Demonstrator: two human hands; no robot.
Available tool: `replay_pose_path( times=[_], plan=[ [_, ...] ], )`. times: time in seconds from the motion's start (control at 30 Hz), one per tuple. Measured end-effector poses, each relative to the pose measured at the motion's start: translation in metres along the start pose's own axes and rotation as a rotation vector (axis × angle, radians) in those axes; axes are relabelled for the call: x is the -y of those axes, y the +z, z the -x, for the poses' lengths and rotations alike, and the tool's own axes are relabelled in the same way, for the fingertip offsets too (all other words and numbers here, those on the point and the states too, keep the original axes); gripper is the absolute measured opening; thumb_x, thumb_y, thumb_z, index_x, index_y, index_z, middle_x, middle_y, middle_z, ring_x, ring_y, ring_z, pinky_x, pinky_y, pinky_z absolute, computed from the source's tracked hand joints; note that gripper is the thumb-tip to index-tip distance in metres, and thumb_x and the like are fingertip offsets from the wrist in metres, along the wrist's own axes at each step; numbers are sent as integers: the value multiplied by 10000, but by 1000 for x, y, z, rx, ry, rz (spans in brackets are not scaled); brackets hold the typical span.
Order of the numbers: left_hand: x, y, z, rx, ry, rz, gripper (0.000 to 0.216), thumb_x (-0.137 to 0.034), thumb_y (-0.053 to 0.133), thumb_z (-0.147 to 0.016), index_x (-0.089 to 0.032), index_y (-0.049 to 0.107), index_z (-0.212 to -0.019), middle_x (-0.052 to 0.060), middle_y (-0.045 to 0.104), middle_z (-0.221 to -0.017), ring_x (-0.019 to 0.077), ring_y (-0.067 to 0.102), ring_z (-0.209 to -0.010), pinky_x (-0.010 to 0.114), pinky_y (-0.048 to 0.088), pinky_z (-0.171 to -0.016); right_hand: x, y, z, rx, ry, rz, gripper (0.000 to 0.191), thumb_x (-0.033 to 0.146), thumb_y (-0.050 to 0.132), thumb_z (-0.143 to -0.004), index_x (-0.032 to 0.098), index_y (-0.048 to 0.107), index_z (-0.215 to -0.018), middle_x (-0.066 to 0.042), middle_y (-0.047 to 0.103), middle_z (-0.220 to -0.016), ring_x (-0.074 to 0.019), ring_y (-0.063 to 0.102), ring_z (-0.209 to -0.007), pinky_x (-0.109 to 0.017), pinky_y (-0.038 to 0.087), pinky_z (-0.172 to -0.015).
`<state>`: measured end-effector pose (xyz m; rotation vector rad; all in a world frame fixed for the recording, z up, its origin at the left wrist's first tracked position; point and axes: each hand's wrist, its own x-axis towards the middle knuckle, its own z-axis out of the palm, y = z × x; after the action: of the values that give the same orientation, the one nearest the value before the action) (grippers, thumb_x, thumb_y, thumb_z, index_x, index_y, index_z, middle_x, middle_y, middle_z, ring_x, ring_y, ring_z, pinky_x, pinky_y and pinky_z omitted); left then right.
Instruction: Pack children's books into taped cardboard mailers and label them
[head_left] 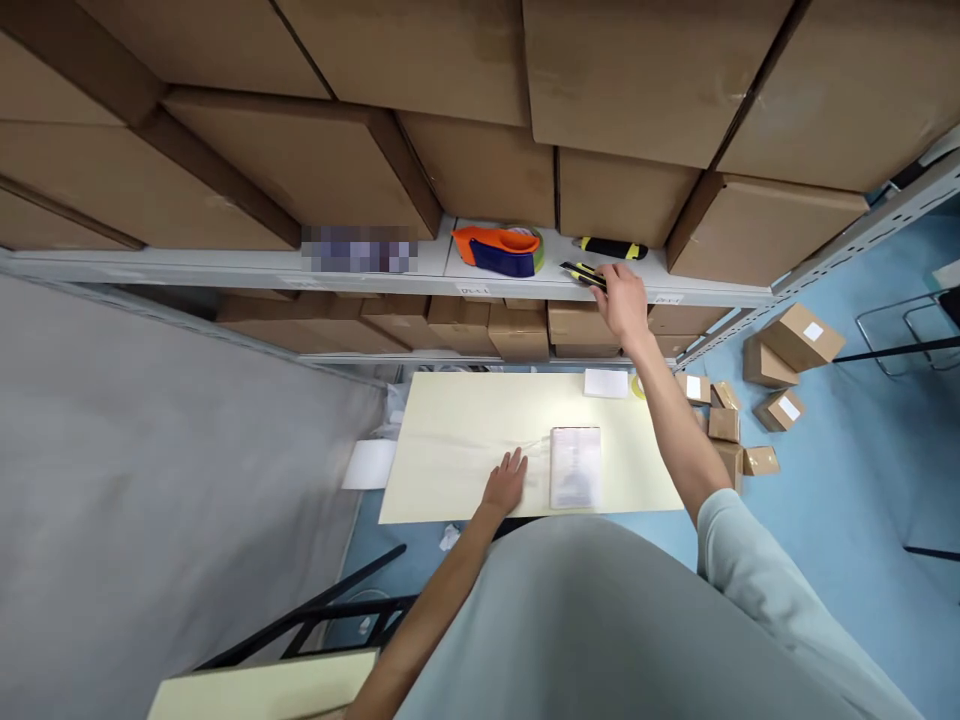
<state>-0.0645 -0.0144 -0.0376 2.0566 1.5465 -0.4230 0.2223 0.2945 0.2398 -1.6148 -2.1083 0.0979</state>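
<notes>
My right hand (624,303) is up at the shelf edge, its fingers closed on a black and yellow box cutter (582,274). A second box cutter (613,248) lies just behind it on the shelf. To their left is an orange and blue tape dispenser (499,250). My left hand (507,480) rests on the pale yellow table (450,430) with its fingers apart and nothing in them. Just right of it lies a plastic-wrapped packet (576,468), not touching the hand.
Brown cardboard boxes (300,150) fill the shelf (420,265) above. A stack of white labels (606,383) and a yellow tape roll (638,387) lie at the table's far side. Small cartons (724,424) are on the blue floor at right. A grey wall (150,450) stands left.
</notes>
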Motion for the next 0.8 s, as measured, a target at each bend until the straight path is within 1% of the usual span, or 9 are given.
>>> replay_pose_path(
  times=[0.17,0.27,0.33,0.4,0.5,0.6,0.67,0.73,0.8],
  plan=[
    [-11,-7,8,1,-71,51,628,-99,469,-966,-181,544,-1584,150,305,-1782,363,384,-1604,494,527,-1151,-20,20,-42,61,-98,9,340,316,467,-1085,158,699,-1278,-208,665,-1282,-391,543,-1269,-601,409,-1124],
    [-18,-18,9,-44,-106,112,513,-117,521,-964,-165,652,-1458,161,419,-1727,350,472,-1549,464,544,-1132,-18,21,-40,2,-103,0,357,308,440,-1092,158,676,-1316,-217,618,-1376,-387,516,-1321,-624,406,-1140],
    [-21,-24,7,-71,-118,147,410,-137,554,-964,-158,711,-1342,168,490,-1680,331,528,-1502,443,529,-1149,-16,23,-22,-85,-99,-29,386,323,410,-1106,164,636,-1375,-218,555,-1470,-379,485,-1379,-631,398,-1163],
    [-20,-28,3,-83,-127,169,330,-171,547,-989,-155,731,-1261,171,536,-1642,306,578,-1448,418,505,-1168,-15,33,12,-150,-68,-68,405,344,375,-1121,181,609,-1410,-207,524,-1507,-362,477,-1407,-613,401,-1179],
    [-16,-30,-6,-88,-146,207,306,-223,480,-1035,-160,735,-1191,167,626,-1541,273,663,-1312,385,517,-1126,-18,66,98,-116,51,-128,377,369,397,-1119,195,636,-1353,-193,591,-1415,-337,541,-1341,-556,442,-1162],
    [-9,-29,-13,-84,-159,243,312,-235,454,-1035,-182,725,-1179,134,733,-1331,249,701,-1179,358,540,-1049,-23,105,205,67,278,-189,330,352,492,-1064,155,669,-1262,-197,681,-1260,-329,619,-1220,-512,488,-1119],
    [-5,-28,-18,-75,-163,258,280,-246,495,-1011,-206,737,-1145,109,742,-1293,245,696,-1153,347,540,-1027,-23,125,270,215,492,-207,348,331,538,-1022,108,662,-1259,-220,704,-1240,-317,649,-1173,-480,505,-1097],
    [0,-27,-22,-59,-158,264,270,-257,512,-1000,-220,747,-1129,95,746,-1286,246,692,-1134,347,538,-1017,-19,139,319,344,682,-228,411,374,596,-988,96,639,-1288,-222,716,-1240,-300,672,-1141,-443,524,-1056],
    [3,-28,-24,-39,-145,262,278,-259,515,-996,-226,755,-1134,88,752,-1264,252,690,-1122,347,539,-1009,-14,150,347,416,833,-252,504,443,650,-957,101,609,-1325,-214,722,-1250,-294,686,-1129,-415,533,-1024]
  ],
)
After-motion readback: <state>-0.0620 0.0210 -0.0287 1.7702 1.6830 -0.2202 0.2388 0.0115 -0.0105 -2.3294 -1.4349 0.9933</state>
